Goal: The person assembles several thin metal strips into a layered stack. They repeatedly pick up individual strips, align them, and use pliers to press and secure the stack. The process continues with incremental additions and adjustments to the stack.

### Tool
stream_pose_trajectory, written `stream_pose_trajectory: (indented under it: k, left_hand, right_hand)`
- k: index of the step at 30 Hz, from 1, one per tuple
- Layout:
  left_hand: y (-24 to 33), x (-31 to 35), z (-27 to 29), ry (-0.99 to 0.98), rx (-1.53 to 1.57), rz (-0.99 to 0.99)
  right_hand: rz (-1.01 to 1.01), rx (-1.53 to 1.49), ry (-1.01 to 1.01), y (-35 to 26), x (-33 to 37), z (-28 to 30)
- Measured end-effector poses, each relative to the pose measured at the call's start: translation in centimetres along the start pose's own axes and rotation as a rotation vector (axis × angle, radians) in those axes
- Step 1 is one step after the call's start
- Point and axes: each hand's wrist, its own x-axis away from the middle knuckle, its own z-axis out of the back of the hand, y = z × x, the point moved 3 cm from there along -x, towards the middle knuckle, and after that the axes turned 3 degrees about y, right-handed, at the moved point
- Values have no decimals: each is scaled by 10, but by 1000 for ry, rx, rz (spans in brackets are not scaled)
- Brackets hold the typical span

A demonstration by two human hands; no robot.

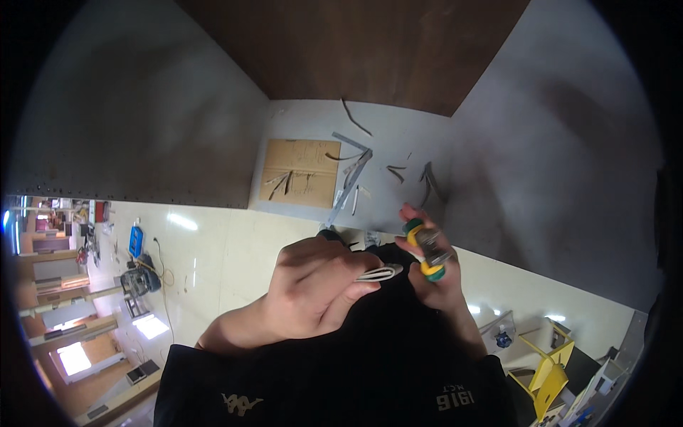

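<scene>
Head: pale strip [380, 273] between left fingers [352, 267].

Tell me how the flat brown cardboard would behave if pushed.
The cardboard would probably slide rather than roll or tip, since it lies flat. It is likely light for its size, judging by its material. The loose thin strips on top look unfastened, so they might shift or drop off.
</scene>
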Motion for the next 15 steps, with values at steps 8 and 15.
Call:
stream_pose_trajectory:
  k: [8,15]
  left_hand:
    - [6,0,8,15,-38,-79]
    - [17,4,14,23,-63,-67]
  right_hand:
    - [198,262,-88,-14,-15,-4]
    - [144,-67,-66,-2,-17,-14]
